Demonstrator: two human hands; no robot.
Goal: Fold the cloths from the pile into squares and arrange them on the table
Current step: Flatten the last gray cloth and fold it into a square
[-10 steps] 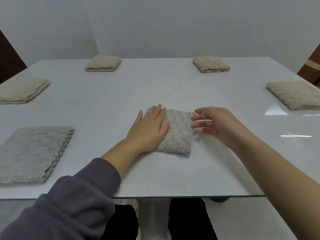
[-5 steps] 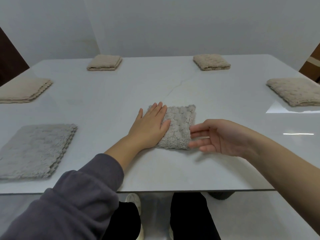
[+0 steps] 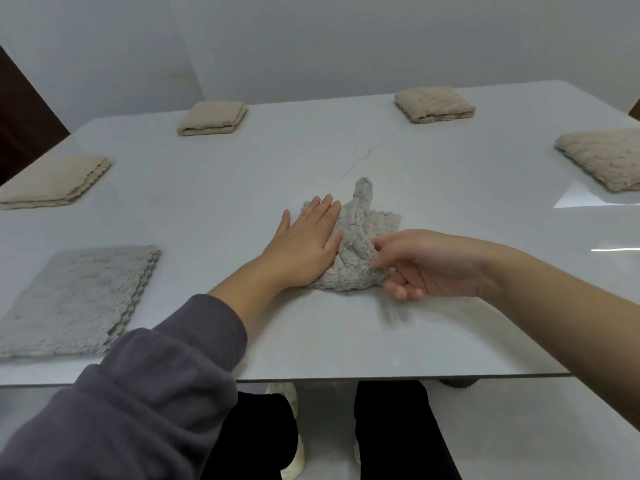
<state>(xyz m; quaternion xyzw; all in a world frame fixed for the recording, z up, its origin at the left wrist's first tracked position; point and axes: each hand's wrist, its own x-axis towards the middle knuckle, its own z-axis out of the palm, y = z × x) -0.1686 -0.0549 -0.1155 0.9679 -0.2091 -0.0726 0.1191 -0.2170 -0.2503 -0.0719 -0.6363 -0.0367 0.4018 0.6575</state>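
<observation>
At the centre of the table point(image 3: 346, 334), the soft, light grey cloth point(image 3: 360, 233) is pinned at its 9 o'clock side by the flat left hand point(image 3: 304, 244) and pinched at its 4 o'clock edge by the right hand point(image 3: 433, 265), edges and corners being judged the surest holds on such limp fabric.

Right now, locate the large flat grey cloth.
Head view: the flat grey cloth lies at the near left corner of the table, left of the left hand.
</observation>
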